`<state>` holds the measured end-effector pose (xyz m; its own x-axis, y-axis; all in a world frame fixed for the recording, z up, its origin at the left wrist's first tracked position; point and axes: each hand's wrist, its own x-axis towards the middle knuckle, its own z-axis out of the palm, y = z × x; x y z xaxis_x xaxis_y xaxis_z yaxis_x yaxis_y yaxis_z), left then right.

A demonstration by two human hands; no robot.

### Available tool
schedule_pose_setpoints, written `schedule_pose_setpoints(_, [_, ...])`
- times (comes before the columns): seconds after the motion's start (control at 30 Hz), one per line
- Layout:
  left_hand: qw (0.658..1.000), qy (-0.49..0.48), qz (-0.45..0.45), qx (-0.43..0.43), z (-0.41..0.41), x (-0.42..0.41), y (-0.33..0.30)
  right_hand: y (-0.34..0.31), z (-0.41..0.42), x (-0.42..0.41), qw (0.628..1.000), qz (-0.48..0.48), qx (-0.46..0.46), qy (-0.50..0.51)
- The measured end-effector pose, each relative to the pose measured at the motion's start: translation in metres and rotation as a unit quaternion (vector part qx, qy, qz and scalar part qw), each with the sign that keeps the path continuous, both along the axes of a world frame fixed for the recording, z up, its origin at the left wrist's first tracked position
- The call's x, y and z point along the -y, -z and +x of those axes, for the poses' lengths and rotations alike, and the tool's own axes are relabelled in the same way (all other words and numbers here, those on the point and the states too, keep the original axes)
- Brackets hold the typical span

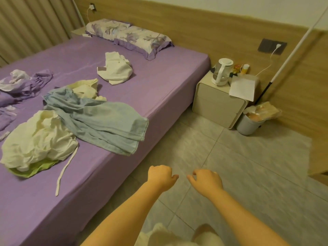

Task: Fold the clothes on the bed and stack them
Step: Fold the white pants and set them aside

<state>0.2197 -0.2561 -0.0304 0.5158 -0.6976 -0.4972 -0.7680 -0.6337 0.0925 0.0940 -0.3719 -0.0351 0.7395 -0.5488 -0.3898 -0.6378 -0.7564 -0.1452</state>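
Note:
Loose clothes lie on the purple bed [159,89]. Light blue jeans [99,119] sprawl near the bed's edge, partly over a pale yellow garment [85,87]. A crumpled white garment [37,139] with a long strap covers a green piece [33,170]. Another white garment [115,68] lies near the pillow. Purple and white clothes [21,84] are bunched at the far left. My left hand [161,176] and my right hand [207,180] hang over the floor beside the bed, fingers loosely curled, holding nothing.
A floral pillow [131,36] rests at the head of the bed. A white nightstand [218,103] holds a kettle [221,71] and papers. A bin [252,119] stands beside it. Grey tiled floor [248,166] lies under my hands.

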Motion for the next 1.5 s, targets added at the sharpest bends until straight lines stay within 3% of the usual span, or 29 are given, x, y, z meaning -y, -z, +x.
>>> schedule_pose_setpoints(0.6, [0.991, -0.13, 0.011, -0.011, 0.084, 0.203, 0.002, 0.005, 0.108, 0.248, 0.995, 0.024, -0.004, -0.097])
schedule_pose_setpoints(0.87, [0.987, -0.16, 0.028, 0.008, 0.142, 0.236, -0.001, 0.011, 0.167, 0.292, 0.993, 0.034, -0.002, -0.117])
schedule_pose_setpoints(1.5, [0.994, -0.101, 0.047, -0.015, 0.297, 0.325, 0.022, 0.005, 0.317, 0.377, 0.993, 0.031, 0.01, -0.114])
